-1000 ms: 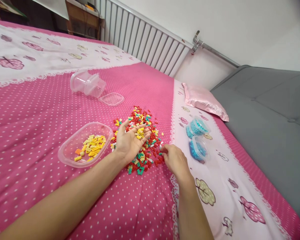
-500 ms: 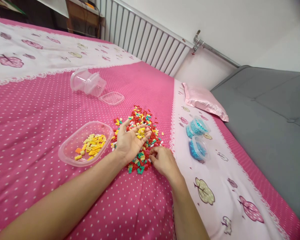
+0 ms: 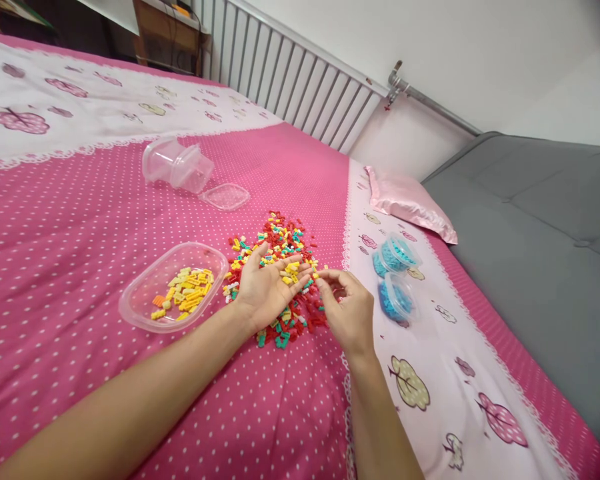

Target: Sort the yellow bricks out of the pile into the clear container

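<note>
A heap of small red, yellow, teal and white bricks (image 3: 280, 243) lies on the pink dotted bedspread (image 3: 80, 220). My left hand (image 3: 267, 290) rests palm up over the heap, cupped, with a few yellow bricks on its fingers. My right hand (image 3: 347, 310) is raised just right of it, thumb and fingers pinched together at the left fingertips on a tiny piece. A clear oval tub (image 3: 145, 297) with yellow and orange bricks sits to the left of my left hand.
Two small clear tubs of blue bricks (image 3: 397, 277) stand right of the heap. Clear cups on their side (image 3: 177, 167) and a lid (image 3: 225, 197) lie further back. A pink pillow (image 3: 410, 200), a grey sofa (image 3: 540, 240) and a radiator (image 3: 290, 80) border the bed.
My right hand left the near edge of the heap, rose and moved to my left hand's fingertips. My left hand stayed palm up and flattened a little.
</note>
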{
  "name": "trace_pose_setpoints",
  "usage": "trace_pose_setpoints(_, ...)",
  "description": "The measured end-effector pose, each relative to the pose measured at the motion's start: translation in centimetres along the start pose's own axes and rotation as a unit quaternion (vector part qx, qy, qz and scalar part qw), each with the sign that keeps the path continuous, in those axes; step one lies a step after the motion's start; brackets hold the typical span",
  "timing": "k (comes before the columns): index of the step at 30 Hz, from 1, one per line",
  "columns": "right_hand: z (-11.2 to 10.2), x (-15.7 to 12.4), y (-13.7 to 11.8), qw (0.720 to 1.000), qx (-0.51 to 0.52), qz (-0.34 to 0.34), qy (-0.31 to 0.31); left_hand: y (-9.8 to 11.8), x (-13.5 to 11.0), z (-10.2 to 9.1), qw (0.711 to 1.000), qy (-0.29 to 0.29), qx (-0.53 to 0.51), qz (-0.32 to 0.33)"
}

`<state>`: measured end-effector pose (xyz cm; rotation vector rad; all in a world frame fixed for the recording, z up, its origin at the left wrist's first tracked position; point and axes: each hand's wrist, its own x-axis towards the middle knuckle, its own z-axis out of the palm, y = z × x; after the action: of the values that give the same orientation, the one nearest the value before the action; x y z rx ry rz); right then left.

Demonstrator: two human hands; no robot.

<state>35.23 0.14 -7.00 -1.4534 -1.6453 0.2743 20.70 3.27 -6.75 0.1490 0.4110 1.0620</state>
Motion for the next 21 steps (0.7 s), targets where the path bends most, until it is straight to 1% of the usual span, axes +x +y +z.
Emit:
trace_pose_setpoints(2, 0.2, -0.2, -0.5, 0.999, 0.011, -0.020, 0.036, -0.2, 0.1, -0.2, 0.999, -0.019, -0.009, -0.028)
trace_pose_setpoints(5, 0.5, -0.3, -0.6, 0.997, 0.021, -0.030, 0.062, -0.5, 0.1, -0.4, 0.997, -0.038, -0.016, -0.061)
trace_pose_setpoints(8, 0.6, -0.2, 0.2, 0.995, 0.032, -0.003, 0.089, -0.5, 0.0, -0.4, 0.997, -0.034, -0.015, -0.071)
trace_pose_setpoints(11, 0.6, 0.0, 1.5, 0.994, 0.010, 0.032, 0.107, -0.2, 0.0, -0.2, 0.998, -0.018, -0.018, -0.050)
trace_pose_setpoints(14, 0.8, 0.2, 2.7, 0.996, -0.030, 0.050, 0.067, 0.3, 0.0, 0.2, 1.000, 0.007, -0.011, 0.026)
trace_pose_setpoints(17, 1.5, 0.1, 3.3, 0.998, -0.055, 0.035, 0.001, 0.8, 0.0, 0.4, 0.995, 0.030, -0.002, 0.100)
trace_pose_setpoints(19, 2.0, 0.0, 3.5, 0.996, -0.085, 0.011, -0.040, 0.9, 0.0, 0.3, 0.993, 0.034, -0.004, 0.115)
trace_pose_setpoints(21, 2.4, -0.1, 3.7, 0.990, -0.124, -0.014, -0.071, 1.0, 0.1, 0.3, 0.993, 0.034, -0.006, 0.112)
